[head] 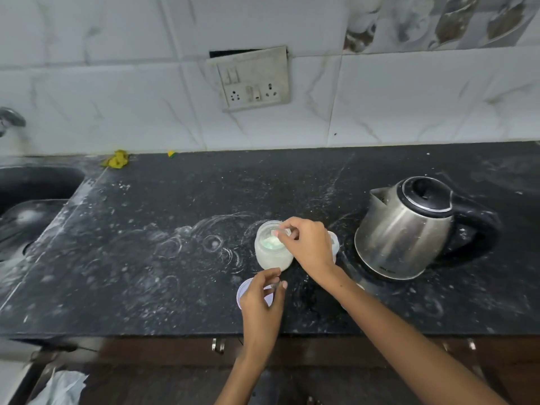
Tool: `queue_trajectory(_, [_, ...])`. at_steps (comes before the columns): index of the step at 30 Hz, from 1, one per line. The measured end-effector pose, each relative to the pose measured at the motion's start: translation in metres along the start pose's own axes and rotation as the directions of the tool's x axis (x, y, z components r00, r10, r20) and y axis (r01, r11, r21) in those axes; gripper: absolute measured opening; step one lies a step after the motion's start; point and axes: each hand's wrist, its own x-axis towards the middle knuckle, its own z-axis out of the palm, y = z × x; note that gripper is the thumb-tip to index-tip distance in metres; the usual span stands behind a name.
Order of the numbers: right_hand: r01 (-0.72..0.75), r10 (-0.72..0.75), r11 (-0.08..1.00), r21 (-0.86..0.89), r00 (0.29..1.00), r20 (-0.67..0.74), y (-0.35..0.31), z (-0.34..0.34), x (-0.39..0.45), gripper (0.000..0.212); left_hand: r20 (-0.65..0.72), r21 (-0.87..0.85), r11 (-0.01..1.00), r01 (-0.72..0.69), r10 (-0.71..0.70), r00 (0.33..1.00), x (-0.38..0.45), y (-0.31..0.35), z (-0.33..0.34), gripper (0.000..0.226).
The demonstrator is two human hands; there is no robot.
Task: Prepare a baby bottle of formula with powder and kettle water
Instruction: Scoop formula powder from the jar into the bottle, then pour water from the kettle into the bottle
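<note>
A clear glass jar of white powder stands open in the middle of the black counter. My right hand reaches over its mouth and pinches a pale scoop that dips into the powder. My left hand hovers just in front of the jar over a round white lid and pinches something small that I cannot make out. Behind my right hand a clear baby bottle shows only in part. The steel kettle with a black lid and handle stands to the right.
A dark sink lies at the far left, with a tap above it. A yellow cloth sits at the back edge by the tiled wall. A switch and socket plate is on the wall. Powder marks dust the counter.
</note>
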Motion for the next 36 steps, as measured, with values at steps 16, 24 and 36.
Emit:
queue_trajectory(16, [-0.101, 0.208, 0.950, 0.295, 0.911, -0.356, 0.101, -0.104, -0.102, 0.005, 0.279, 0.070, 0.990, -0.122, 0.097, 0.955, 0.042, 0.006, 0.100, 0.058])
queue_trajectory(24, [0.135, -0.091, 0.991, 0.018, 0.755, -0.649, 0.143, -0.176, -0.086, 0.017, 0.190, 0.093, 0.985, -0.143, 0.123, 0.974, 0.051, 0.015, 0.109, 0.057])
queue_trajectory(36, [0.137, -0.070, 0.915, 0.379, 0.980, -0.186, 0.209, -0.233, -0.019, 0.047, 0.069, -0.007, 0.999, -0.043, 0.043, 0.997, 0.049, 0.033, 0.142, 0.058])
